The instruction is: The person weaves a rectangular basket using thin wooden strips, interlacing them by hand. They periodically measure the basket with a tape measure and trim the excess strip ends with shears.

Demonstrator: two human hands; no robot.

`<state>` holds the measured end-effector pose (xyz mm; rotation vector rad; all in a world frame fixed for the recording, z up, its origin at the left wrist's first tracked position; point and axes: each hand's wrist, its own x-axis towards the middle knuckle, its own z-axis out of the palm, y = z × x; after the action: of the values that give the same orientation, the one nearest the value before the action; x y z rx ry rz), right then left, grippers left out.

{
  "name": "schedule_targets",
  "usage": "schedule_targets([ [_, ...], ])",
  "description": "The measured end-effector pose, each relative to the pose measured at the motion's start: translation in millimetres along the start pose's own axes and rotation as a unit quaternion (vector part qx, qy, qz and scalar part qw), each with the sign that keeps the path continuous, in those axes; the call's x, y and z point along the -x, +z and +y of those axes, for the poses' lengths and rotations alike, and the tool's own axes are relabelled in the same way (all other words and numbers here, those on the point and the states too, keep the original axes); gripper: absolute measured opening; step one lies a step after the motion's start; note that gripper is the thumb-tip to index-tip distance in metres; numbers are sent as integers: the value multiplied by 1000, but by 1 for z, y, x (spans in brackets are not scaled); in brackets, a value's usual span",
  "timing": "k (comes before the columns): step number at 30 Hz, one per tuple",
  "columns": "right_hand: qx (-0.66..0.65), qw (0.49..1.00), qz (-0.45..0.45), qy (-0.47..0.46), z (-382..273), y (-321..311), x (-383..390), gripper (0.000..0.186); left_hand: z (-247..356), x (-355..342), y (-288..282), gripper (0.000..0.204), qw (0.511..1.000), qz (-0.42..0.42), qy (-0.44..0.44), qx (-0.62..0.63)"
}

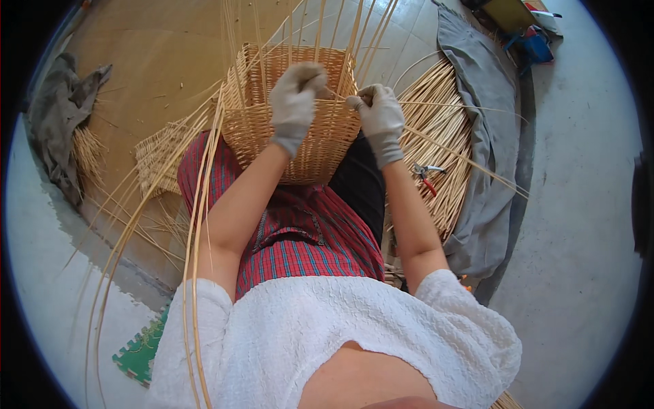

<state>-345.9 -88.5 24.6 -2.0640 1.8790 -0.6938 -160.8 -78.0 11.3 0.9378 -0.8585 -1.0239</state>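
Head view: open-topped tan wicker basket [323, 146] sits on red plaid-covered lap [310, 255], near rim running left-right; grey-gloved left hand [294, 99] curls at mid-rim, grey-gloved right hand [380, 117] half-curls at right corner, strand grips unclear.

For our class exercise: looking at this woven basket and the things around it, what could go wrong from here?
The basket seems to rest against the person's legs, so a hard tug might tip it. Long strands trailing across the left sleeve could snag. The red-handled cutters lie on the cane pile and might slip off.
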Motion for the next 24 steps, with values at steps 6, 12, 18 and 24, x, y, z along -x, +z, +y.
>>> schedule_targets([
  [6,-238,956,167,-26,58,76,-23,20,33,-11,96,56,887,-197,154,-389],
  [12,86,972,211,-54,-29,34,0,17,5,85,-85,25,952,-123,-71,-272],
  [18,-165,947,136,-241,-79,62,72,22,42,79,-185,14,936,247,149,-200],
  [24,-155,913,-155,-344,-209,62,123,27,20,89,-172,16,965,255,33,54],
])
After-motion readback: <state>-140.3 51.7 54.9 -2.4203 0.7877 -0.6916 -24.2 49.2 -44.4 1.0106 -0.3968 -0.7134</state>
